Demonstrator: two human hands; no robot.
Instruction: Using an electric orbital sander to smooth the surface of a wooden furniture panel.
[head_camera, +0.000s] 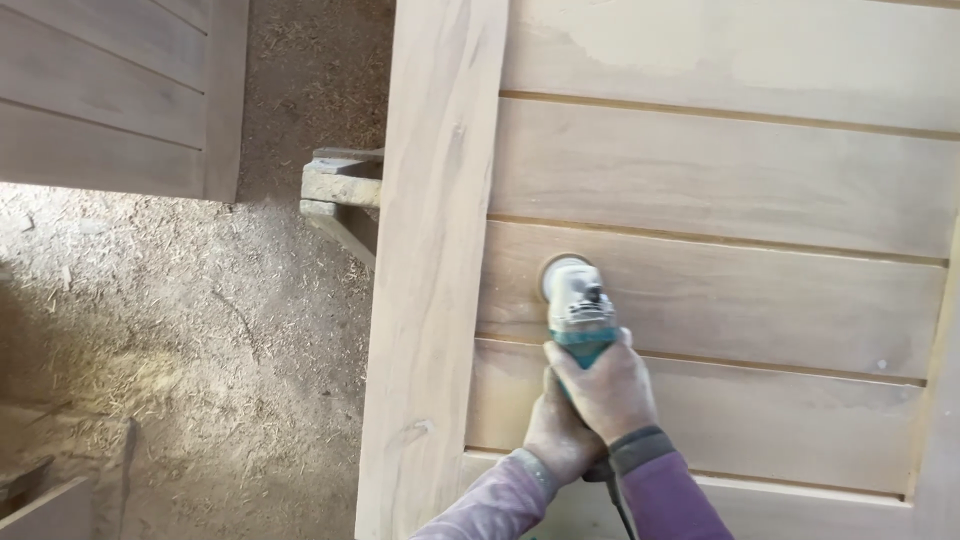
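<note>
Teal-grey angle grinder (578, 305); disc flat on pale slatted wooden door panel (720, 300).

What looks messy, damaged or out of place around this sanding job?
Only the floor, strewn with sawdust and shavings. The panel door looks sound, and both hands grip the grinder squarely.

Door panel (720, 180): bare pale wood, matt, sanded smooth. Angle grinder (580, 310): grey metal head, teal plastic body, dust-coated. Floor (180, 330): rough, covered in sawdust. Sleeves (670, 500): dusty purple cloth.

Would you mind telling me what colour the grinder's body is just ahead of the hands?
Teal, behind a pale grey head, on the grinder; the head view shows it.
</note>
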